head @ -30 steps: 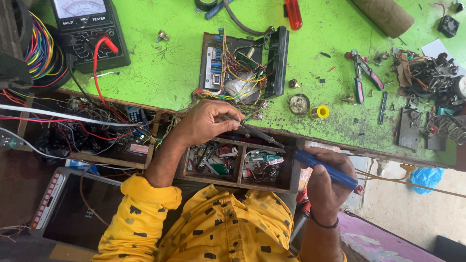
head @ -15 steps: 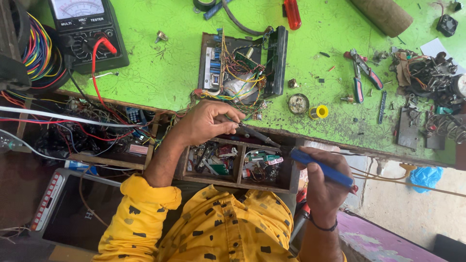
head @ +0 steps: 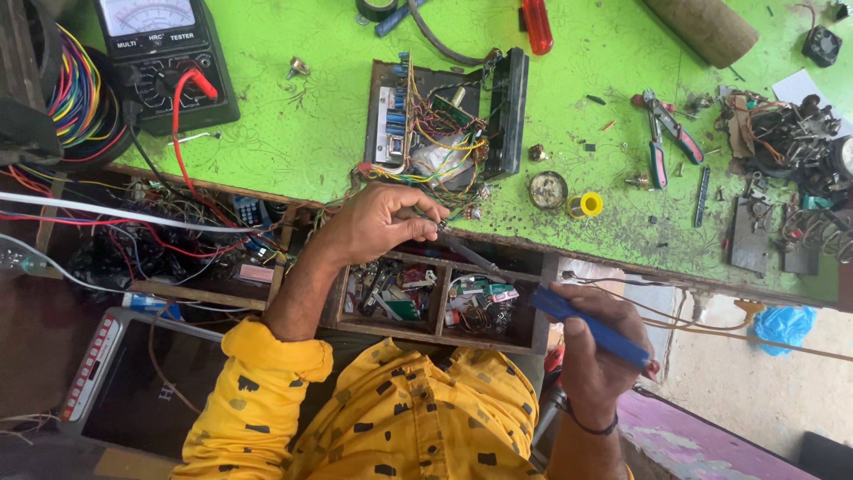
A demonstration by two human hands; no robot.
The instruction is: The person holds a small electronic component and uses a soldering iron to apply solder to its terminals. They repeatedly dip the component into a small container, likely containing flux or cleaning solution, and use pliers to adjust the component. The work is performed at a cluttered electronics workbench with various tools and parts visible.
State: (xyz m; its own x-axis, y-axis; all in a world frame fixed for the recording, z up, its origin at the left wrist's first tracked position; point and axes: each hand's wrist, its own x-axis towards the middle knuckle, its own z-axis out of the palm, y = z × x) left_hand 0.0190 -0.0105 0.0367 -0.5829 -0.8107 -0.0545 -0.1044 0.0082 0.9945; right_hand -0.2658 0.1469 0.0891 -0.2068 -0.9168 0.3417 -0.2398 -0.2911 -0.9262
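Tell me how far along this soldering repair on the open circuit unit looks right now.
Done: the circuit unit lies opened on the green bench, wiring exposed. In hand: the right hand grips a blue-handled soldering iron, its tip near the left hand, which pinches something small by the unit's wires. Left: the unit is not closed, and pliers and solder spool lie out.

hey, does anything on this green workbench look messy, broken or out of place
Yes. The opened circuit unit lies with loose wires spilling over the bench edge toward the left hand. A tangle of scrap parts is heaped at the far right, and small debris dots the green table. The right hand holds a blue-handled soldering iron.
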